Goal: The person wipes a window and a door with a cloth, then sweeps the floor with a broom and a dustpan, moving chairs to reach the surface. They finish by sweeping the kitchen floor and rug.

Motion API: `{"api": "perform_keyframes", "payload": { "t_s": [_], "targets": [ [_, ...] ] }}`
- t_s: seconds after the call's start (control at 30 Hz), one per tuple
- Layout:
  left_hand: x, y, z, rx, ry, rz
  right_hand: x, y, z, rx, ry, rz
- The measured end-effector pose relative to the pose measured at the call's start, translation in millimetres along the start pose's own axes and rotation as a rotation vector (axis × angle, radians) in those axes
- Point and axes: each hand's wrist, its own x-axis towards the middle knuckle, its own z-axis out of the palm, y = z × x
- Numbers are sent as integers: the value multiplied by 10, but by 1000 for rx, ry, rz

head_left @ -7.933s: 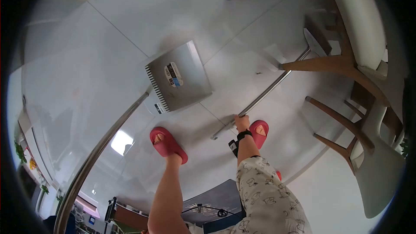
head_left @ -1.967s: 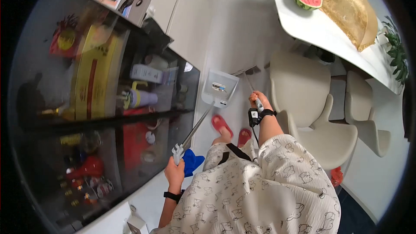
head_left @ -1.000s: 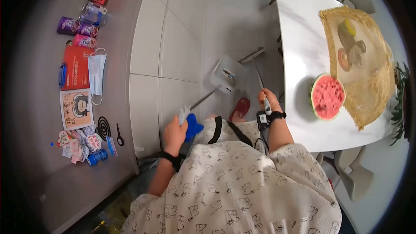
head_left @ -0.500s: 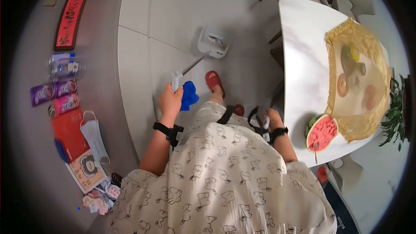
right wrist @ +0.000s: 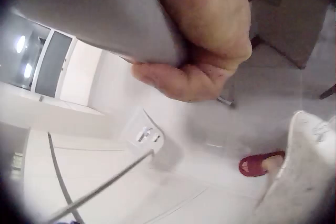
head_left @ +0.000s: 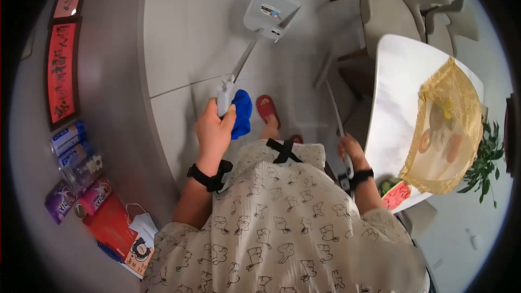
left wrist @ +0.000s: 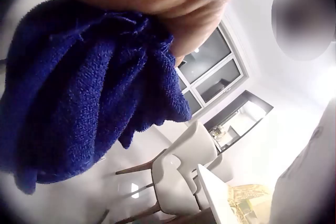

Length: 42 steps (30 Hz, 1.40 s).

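Observation:
My left hand (head_left: 213, 135) grips the grey upper end of a long-handled dustpan (head_left: 285, 12), its metal shaft slanting forward to the pale grey pan. A crumpled blue cloth (head_left: 242, 116) hangs from this same hand; in the left wrist view the terry cloth (left wrist: 79, 92) bunches just under the palm. On the other side, my right hand (head_left: 353, 151) holds a long-handled broom (head_left: 335, 106) by its grey grip, and the broom's blurred head lies ahead near the chairs. The right wrist view shows fingers curled round the grip (right wrist: 105, 19), with the dustpan (right wrist: 139, 121) beyond.
A white table (head_left: 399, 103) stands close on the right, bearing a cut watermelon (head_left: 397, 196) and a gold mesh food cover (head_left: 434, 176). Chairs (head_left: 388, 21) stand beyond it. Along the left runs a grey counter (head_left: 116, 92) with cans, a red box and a mask.
From bending low with the broom under the chairs, I have come upright and moved along between counter and table. The dustpan has swung farther ahead; both hands keep their holds over the last two seconds.

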Motion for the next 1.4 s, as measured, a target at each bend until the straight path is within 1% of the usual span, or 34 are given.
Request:
{"api": "perform_keyframes", "payload": {
  "t_s": [0.03, 0.07, 0.1, 0.17, 0.2, 0.23, 0.3, 0.37, 0.43, 0.5, 0.53, 0.57, 0.63, 0.7, 0.77, 0.83, 0.87, 0.93, 0.97, 1.03, 1.07, 1.1, 1.13, 1.3, 1.37, 1.4],
  "targets": [
    [-16, 36, -12, 1, -5, 2, -103, 218, -19, 199, 95, 114],
    [-29, 55, -12, 15, -18, 18, -312, 70, 148, 312, 172, 269],
    [-32, 51, -3, 29, -31, 33, -243, 189, 133, 317, 174, 271],
    [-34, -6, 64, -12, -28, 32, 71, 451, 69, -163, -61, -2],
    [-26, -51, 113, -52, -27, 36, -235, -176, 449, -445, -45, -213],
    [-13, -102, 169, -92, -25, 39, -2, -223, 536, -450, -49, -212],
    [24, -160, 248, -129, 5, 21, 491, -267, 642, 275, -119, 15],
    [42, -276, 320, -166, 36, 3, 847, -435, 844, 503, -139, 20],
    [41, -421, 321, -230, 37, -9, 1122, -686, 1003, 511, -113, 37],
    [9, -442, 345, -249, 41, -21, 1369, -868, 892, 719, -144, 155],
    [-21, -464, 315, -258, 47, -33, 1425, -958, 820, 759, -259, 192],
    [-45, -488, 276, -267, 53, -45, 1428, -1045, 801, 719, -255, 136],
    [-36, -446, 230, -200, 53, -57, 1254, -1143, 796, 405, -119, -51],
    [-12, -353, 163, -120, 47, -59, 1054, -1012, 658, -39, -170, -192],
    [-12, -242, 101, -138, 9, -102, 559, -1055, 607, -378, -177, -155],
    [-18, -153, 65, -107, 18, -89, 168, -1090, 563, -467, -147, 55],
    [-23, -120, 36, -92, 24, -80, 166, -1115, 578, -455, -158, 52],
    [-9, -49, -30, -68, 40, -92, 186, -1195, 598, -665, -354, 170],
    [-1, -37, -62, -57, 45, -91, 287, -1161, 632, -660, -365, 164],
    [-4, -9, -70, -70, 64, -111, 746, -874, 720, -962, -579, 119],
    [-15, 35, -46, -59, 69, -109, 1162, -624, 788, -1103, -673, 91],
    [-33, 86, -4, -57, 86, -110, 1507, -481, 822, -1245, -767, 61],
    [-54, 122, 25, -55, 102, -110, 1630, -529, 779, -1240, -775, 51],
    [-96, 86, 171, -27, 99, -55, 1931, -633, 474, -1522, -864, -728],
    [-97, 136, 203, -51, 115, -59, 1770, -1043, 305, -1367, -704, -527],
    [-78, 199, 199, -51, 115, -65, 1754, -1242, 193, -1367, -680, -608]
  ]
}}
